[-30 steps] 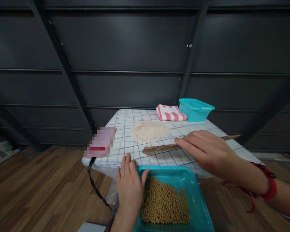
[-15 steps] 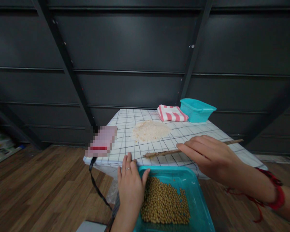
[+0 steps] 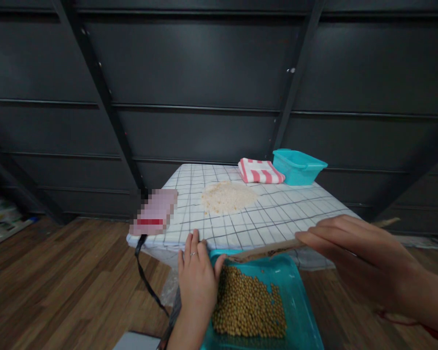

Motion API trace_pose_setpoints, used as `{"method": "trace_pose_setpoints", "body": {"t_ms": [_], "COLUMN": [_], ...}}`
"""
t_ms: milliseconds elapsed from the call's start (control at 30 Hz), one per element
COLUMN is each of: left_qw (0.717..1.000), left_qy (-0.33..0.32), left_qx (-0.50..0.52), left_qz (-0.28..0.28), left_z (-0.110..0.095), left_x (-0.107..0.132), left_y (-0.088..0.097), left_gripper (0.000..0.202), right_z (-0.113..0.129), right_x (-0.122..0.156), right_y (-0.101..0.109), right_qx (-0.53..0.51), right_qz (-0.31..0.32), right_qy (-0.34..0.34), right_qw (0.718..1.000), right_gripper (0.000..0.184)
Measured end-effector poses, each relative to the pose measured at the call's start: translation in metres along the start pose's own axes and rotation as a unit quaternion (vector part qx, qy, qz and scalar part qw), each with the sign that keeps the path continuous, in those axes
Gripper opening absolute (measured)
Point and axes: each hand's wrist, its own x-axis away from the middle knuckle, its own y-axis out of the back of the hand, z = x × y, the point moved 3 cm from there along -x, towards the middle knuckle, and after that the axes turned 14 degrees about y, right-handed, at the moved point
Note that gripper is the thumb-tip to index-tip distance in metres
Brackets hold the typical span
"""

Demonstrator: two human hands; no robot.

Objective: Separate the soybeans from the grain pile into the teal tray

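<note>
A teal tray holding a heap of brown beans sits just below the table's near edge. My left hand grips the tray's left rim, fingers closed over it, a ring on one finger. My right hand is closed on a flat wooden stick, whose far tip lies at the tray's top rim, above the beans. On the checked tablecloth lies a pile of pale grains.
A second teal tub and a folded red-and-white striped cloth sit at the table's far side. A blurred pink object with a black strap hangs at the left corner. Dark metal wall behind; wooden floor around.
My right hand has drawn the stick off the tabletop toward me, to the tray's top rim. My left hand and the tray have stayed put.
</note>
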Motion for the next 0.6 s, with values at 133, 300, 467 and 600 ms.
{"method": "trace_pose_setpoints", "body": {"t_ms": [133,300,467,600], "left_qw": [1.0,1.0,1.0,0.999], "left_qy": [-0.006,-0.003,-0.017,-0.019], "left_qx": [-0.001,-0.018,-0.025,-0.026], "left_qz": [-0.002,0.002,-0.009,-0.015], "left_z": [-0.001,-0.001,0.0,-0.001], "left_x": [-0.002,-0.003,-0.003,-0.003], "left_y": [0.001,0.004,0.005,0.005], "left_gripper": [0.044,0.045,0.047,0.044], "right_z": [-0.007,-0.012,0.002,0.006], "right_x": [-0.004,-0.012,-0.01,-0.013], "right_y": [0.006,0.0,-0.012,-0.024], "right_qx": [0.109,0.203,0.121,0.164], "right_qz": [0.007,0.013,0.032,0.028], "right_qy": [0.075,0.117,0.099,0.123], "right_qw": [0.991,0.972,0.987,0.978], "right_gripper": [0.035,0.039,0.026,0.029]}}
